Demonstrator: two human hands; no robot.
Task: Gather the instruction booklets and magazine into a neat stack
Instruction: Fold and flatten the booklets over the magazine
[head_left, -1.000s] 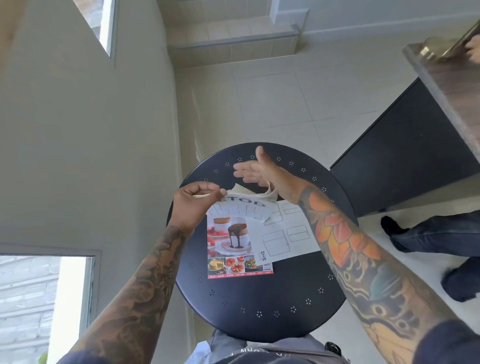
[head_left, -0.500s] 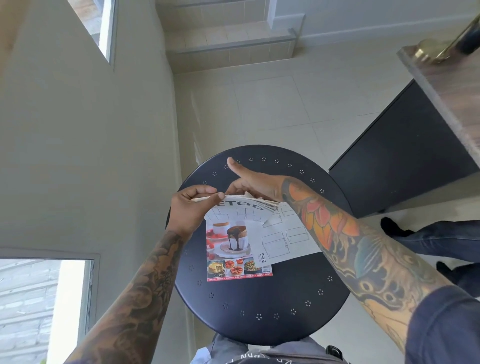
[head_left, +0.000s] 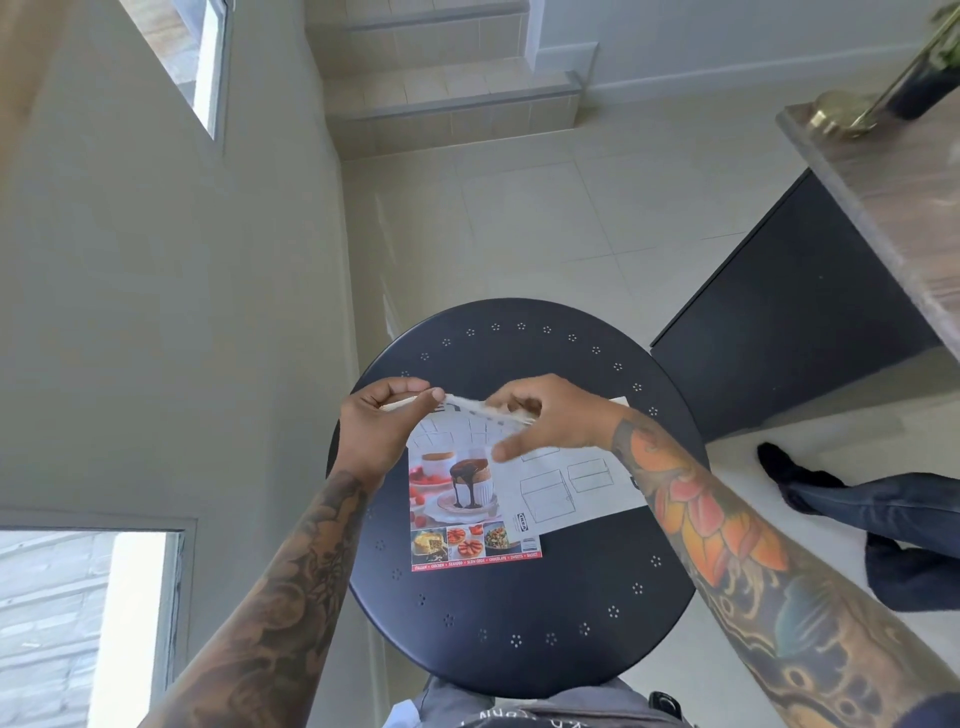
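Room first. I see a pale tiled floor (head_left: 545, 218) with two tiled steps (head_left: 457, 98) at the far end, a plain wall (head_left: 156, 312) on the left with a window (head_left: 205, 57) high up and another (head_left: 88, 618) low down. At right, a dark cabinet (head_left: 789, 332) under a wood-grain counter (head_left: 893, 192); a brass object (head_left: 836, 114) stands on the counter. Another person's leg (head_left: 852, 499) in dark trousers shows at the right edge.

Work surface: a round black table (head_left: 519, 613) with small perforated flower marks around its rim.

On the table, near centre-left, the magazine (head_left: 462, 499) lies flat, cover showing a chocolate dessert. Just to its right, overlapping it, lies an instruction booklet (head_left: 566, 483) with line drawings of boxes; it reaches to the table's right side.

Left hand (head_left: 376, 428): thumb and forefinger pinched on the far-left corner of the top sheets (head_left: 467, 408), which are lifted off the pile.

Right hand (head_left: 550, 418): fingers curled onto the same raised far edge, thumb pointing down toward the magazine cover. It grips the paper edge, though blur hides exactly how tightly.
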